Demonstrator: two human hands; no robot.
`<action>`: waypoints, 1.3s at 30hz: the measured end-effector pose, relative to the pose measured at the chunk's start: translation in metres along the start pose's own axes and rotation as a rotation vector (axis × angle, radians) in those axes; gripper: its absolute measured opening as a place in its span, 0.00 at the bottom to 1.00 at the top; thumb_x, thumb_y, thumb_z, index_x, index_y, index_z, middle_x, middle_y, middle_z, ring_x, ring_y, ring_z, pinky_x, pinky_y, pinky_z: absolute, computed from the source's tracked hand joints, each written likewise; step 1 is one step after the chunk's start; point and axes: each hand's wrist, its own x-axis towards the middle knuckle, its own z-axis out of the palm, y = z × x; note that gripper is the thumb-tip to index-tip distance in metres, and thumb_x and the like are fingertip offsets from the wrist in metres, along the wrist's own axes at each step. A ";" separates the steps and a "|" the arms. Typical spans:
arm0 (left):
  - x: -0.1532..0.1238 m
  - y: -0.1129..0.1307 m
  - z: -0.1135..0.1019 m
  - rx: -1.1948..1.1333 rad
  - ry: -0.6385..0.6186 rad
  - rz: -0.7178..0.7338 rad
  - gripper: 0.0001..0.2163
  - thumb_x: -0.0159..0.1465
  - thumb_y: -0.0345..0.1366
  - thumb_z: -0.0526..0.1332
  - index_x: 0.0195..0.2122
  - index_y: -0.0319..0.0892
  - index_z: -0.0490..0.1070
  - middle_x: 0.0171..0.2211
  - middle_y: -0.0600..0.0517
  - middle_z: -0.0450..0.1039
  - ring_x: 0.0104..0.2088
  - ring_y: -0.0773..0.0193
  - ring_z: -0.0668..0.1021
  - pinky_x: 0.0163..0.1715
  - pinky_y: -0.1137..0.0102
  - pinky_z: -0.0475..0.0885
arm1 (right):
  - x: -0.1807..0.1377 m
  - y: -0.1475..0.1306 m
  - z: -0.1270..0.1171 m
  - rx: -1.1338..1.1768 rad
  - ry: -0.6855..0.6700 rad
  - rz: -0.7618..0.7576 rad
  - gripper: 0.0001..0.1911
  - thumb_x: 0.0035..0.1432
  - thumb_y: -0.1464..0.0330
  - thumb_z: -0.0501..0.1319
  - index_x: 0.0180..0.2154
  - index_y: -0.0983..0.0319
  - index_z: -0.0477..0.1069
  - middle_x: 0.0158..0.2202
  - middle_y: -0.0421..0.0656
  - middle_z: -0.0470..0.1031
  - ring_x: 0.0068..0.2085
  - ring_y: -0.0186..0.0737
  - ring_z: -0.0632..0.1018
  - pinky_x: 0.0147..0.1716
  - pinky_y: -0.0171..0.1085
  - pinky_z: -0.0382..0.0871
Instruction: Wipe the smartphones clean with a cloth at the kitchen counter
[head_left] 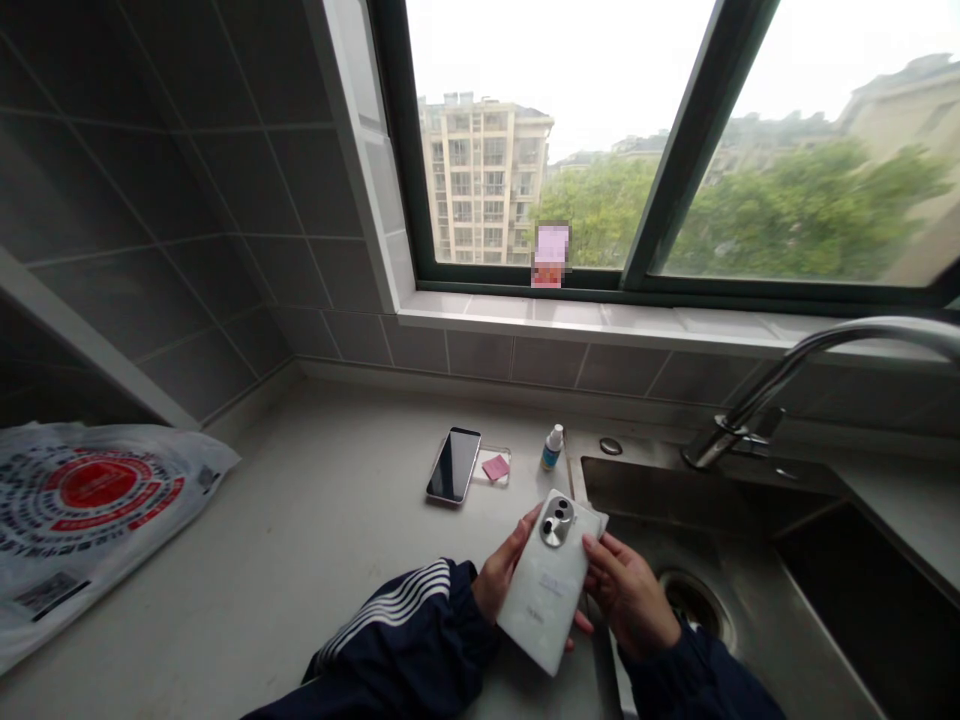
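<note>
A white smartphone (546, 600) is tilted over the counter's edge by the sink, its back and round camera block facing up. My left hand (510, 565) is closed round its left side, with fingertips showing beneath the lower right edge. Along the upper right edge, my right hand (630, 590) is closed, the thumb against the phone and the other fingers partly hidden. A small whitish piece (598, 522) sticks out at that corner by the right fingers; its kind is unclear. Beyond the hands, a dark-screened phone (454, 466) lies beside a clear case (501, 479) with a pink slip (496, 467) on it.
A small spray bottle (552, 448) stands upright near the sink's left rim. The steel sink (660, 500) with its drain (694, 600) and curved faucet (750, 390) is at right. A printed plastic bag (97, 500) lies at far left on the counter, below tiled walls and a window.
</note>
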 end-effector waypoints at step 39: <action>-0.011 -0.015 0.020 0.969 0.456 0.304 0.49 0.53 0.40 0.68 0.68 0.42 0.36 0.68 0.43 0.47 0.67 0.48 0.52 0.66 0.56 0.45 | -0.014 0.007 0.005 -0.026 -0.028 -0.115 0.26 0.53 0.53 0.66 0.50 0.58 0.71 0.50 0.48 0.77 0.50 0.52 0.78 0.48 0.47 0.73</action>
